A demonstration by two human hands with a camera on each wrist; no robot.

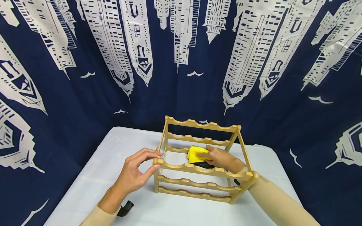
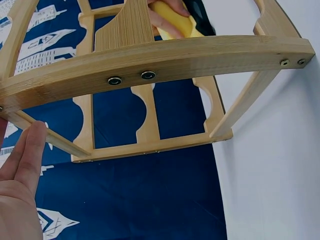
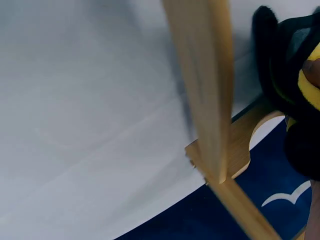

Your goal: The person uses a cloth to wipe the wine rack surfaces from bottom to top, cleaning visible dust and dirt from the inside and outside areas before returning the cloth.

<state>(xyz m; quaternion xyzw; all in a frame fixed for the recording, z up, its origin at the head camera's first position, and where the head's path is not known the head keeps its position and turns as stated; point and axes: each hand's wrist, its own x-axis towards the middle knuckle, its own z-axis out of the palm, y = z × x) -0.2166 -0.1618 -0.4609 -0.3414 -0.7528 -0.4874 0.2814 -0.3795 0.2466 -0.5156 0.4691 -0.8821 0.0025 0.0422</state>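
Note:
A light wooden wine rack [image 1: 186, 168] with scalloped rails stands on the white table. My left hand [image 1: 138, 168] grips its upper near-left corner, thumb at the front and fingers over the side rail. In the left wrist view, this hand's fingers [image 2: 31, 150] lie along the far side of the wood. My right hand [image 1: 222, 157] reaches down inside the rack and holds a soft yellow-and-black plush item [image 1: 195, 153]. Fuzzy black parts of the plush item [image 3: 285, 60] show in the right wrist view; its full shape is hidden by my hand and the front rail.
The white-covered table [image 1: 118, 141] reaches past the rack on both sides. A dark blue curtain [image 1: 181, 94] with white building prints hangs behind it. A black strap piece [image 1: 125, 208] shows beside my left wrist. My right forearm [image 1: 277, 197] passes over the rack's right end.

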